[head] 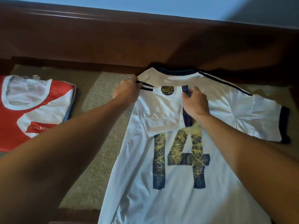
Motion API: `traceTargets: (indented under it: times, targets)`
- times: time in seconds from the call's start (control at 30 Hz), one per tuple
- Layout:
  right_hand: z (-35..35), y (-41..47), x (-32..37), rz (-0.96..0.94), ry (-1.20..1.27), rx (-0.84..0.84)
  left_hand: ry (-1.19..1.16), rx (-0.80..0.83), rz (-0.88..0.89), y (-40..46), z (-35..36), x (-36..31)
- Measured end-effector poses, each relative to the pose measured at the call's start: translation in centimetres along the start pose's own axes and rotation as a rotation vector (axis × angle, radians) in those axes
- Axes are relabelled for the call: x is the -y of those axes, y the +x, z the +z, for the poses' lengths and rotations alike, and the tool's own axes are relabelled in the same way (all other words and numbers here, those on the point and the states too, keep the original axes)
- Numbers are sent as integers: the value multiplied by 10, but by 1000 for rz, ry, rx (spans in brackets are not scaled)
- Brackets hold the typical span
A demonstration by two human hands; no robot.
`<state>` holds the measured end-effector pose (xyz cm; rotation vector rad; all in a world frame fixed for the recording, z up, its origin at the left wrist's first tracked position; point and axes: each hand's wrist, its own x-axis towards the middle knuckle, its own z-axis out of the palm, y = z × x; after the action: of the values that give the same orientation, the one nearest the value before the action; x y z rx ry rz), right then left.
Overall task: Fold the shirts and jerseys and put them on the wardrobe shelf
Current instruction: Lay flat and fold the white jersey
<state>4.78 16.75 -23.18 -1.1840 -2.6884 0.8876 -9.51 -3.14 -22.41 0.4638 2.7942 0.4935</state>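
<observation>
On beige bedding [97, 120], white jersey [178, 183], sleeve folded, in both hands.

Headboard [113, 38] close behind jersey [169, 183]

White jersey [178, 183], navy trim, and a crackled 14

The jersey's white with a navy collar, navy sleeve cuffs and thin navy stripes along the shoulders. The number 14 [181, 159] is navy with a yellow marbled, cracked look all over it. Small round badge [167, 90] is navy and yellow too. Off to the side there's a folded shirt [32, 110] in red and white with a white neckline. Bedding [100, 126] is beige, headboard [113, 46] is dark reddish-brown wood, wall [161, 5] is light blue.
</observation>
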Motion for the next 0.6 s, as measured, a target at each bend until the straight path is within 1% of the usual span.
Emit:
traceTargets:
  times: [0.13,0.23,0.33,0.43,0.5,0.53,0.6]
  targets:
    - [6,1,-4,-56,-88,-74,24,-63,25,22,-6,1]
    - [17,1,-6,-124,-184,-105,-3,-48,46,33,-5,5]
    - [19,-4,-2,-133,-240,-140,-77,-14,80,30,0,11]
    - [8,-26,5,-126,-217,-205,-159,-31,105,13,6,18]
    - [3,-55,11,-162,-186,-192,-179,-63,166,-7,9,27]
    - [3,-72,15,-177,-164,-159,-189,-74,188,-19,12,34]
    - [6,-107,24,-156,-130,-31,-201,-75,199,-44,15,46]
